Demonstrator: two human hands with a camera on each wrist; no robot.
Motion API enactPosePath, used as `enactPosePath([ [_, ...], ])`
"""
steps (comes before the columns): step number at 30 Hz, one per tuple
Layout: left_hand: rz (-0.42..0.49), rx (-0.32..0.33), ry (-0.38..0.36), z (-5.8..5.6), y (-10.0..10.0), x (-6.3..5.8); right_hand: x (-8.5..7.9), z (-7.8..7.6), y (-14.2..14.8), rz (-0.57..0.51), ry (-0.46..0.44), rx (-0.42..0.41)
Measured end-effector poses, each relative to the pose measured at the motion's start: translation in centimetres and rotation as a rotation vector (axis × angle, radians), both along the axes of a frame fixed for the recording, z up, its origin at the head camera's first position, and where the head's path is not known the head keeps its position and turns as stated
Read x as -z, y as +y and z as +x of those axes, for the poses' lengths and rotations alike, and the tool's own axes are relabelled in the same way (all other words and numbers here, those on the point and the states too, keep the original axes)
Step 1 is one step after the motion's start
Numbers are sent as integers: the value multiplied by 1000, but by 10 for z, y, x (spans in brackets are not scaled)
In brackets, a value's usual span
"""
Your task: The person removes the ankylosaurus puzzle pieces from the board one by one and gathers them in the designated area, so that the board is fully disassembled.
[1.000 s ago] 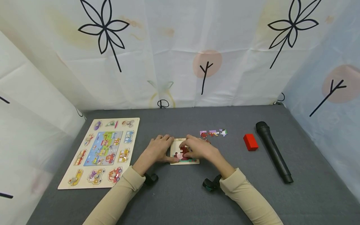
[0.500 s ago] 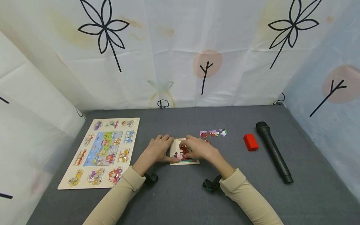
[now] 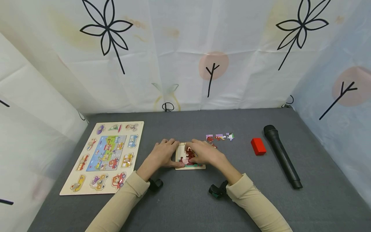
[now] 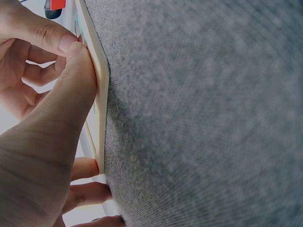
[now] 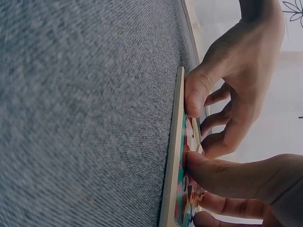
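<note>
The small puzzle board (image 3: 180, 154) lay flat on the grey counter (image 3: 185, 206), in front of the person and between both hands. The left hand (image 3: 164, 154) held it across the left side, its thumb laid over the near left corner and its other fingers reaching to the far left corner, thumb and fingers set well apart. The right hand (image 3: 204, 152) was over the board's right part, fingers bent, with thumb and fingertips touching the picture; whether they pinched a single piece I could not tell. Red-brown and green parts of the picture showed below the right hand, while the upper left of the board was bare and pale.

Just beyond the right hand lay loose puzzle pieces (image 3: 220, 137), three in a row and another partly hidden by that hand. To the left rested a large puzzle board (image 3: 87, 192) with vehicle shapes around a blue picture. On the right were a red block (image 3: 258, 147) and, near it, a black microphone (image 3: 281, 156) lying aslant. A white cloth (image 3: 179, 42) with drawn flowers hung behind the counter
</note>
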State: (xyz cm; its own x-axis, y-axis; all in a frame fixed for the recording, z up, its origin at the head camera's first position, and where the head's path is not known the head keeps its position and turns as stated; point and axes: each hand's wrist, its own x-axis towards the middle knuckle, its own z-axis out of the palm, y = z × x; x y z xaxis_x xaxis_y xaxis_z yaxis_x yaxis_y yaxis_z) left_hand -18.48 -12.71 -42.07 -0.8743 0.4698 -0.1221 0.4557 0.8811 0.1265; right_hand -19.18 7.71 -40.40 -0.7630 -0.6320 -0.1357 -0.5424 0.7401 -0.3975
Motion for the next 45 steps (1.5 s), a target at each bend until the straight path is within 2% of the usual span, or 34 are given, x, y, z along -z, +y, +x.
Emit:
enactPosePath([
  [20, -13, -4, -3, 0, 1, -1, -3, 3, 1, -6, 67, -19],
  [45, -6, -4, -14, -1, 0, -1, -3, 0, 11, -37, -4, -21],
])
